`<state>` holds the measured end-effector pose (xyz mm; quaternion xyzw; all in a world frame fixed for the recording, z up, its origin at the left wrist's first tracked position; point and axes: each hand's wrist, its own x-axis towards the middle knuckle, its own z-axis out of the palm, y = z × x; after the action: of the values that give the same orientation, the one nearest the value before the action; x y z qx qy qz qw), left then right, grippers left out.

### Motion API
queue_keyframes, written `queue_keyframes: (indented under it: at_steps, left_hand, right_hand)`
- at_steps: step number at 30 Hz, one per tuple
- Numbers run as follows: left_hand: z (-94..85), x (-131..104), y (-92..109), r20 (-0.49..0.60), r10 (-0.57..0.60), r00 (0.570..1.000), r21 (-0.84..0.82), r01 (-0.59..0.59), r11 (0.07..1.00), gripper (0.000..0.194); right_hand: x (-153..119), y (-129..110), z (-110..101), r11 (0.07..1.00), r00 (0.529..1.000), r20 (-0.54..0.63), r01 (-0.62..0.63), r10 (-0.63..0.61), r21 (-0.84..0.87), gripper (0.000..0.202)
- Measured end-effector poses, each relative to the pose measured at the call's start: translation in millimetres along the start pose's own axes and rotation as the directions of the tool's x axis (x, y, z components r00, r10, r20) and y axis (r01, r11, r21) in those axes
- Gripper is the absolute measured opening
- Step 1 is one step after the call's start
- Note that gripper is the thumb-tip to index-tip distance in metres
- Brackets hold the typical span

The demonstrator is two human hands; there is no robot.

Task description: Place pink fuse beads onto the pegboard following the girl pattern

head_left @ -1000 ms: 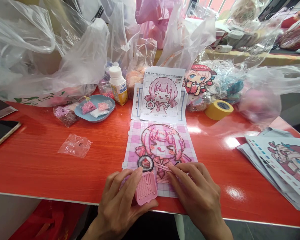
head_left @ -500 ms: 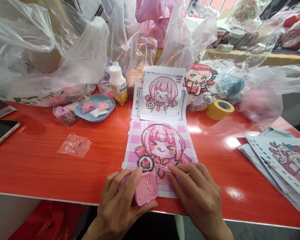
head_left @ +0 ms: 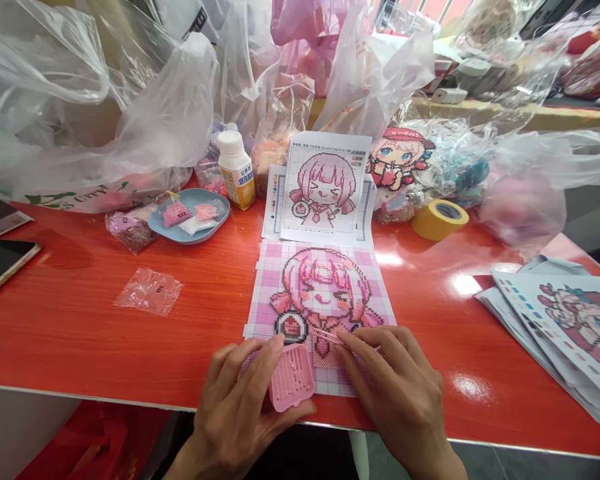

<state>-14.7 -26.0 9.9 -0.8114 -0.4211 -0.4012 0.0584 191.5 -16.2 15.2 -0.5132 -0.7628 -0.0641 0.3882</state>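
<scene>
Beads [head_left: 293,325] outline the figure [head_left: 325,299]; its hair looks partly bare. Left hand [head_left: 245,393] clasps a pink tray [head_left: 293,378], right hand [head_left: 403,387] pinches tweezers [head_left: 326,335].

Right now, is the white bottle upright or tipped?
Upright: the white bottle stands on its base beside the blue plate, with its white cap at the top.

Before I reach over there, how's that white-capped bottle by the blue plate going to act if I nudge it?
The bottle could tip if pushed high up, since it stands upright and is taller than wide. Its smooth, undented walls suggest it's fairly stiff. Weight's hard to call: the opaque body hides any contents.
</scene>
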Motion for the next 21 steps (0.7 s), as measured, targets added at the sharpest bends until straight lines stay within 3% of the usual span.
queue_keyframes:
  at_steps: [12,21]
  left_hand:
    - [1.4,1,0,-0.009,-0.012,1.0,-0.004,0.012,1.0,0.058]
    - [0.6,2,1,-0.035,-0.024,0.999,-0.012,0.024,1.0,0.057]
  right_hand:
    - [1,-1,-10,0.989,0.993,-0.048,0.109,-0.104,0.1,0.017]
    - [-2,-1,-9,0.985,0.99,0.067,0.117,-0.126,0.127,0.013]
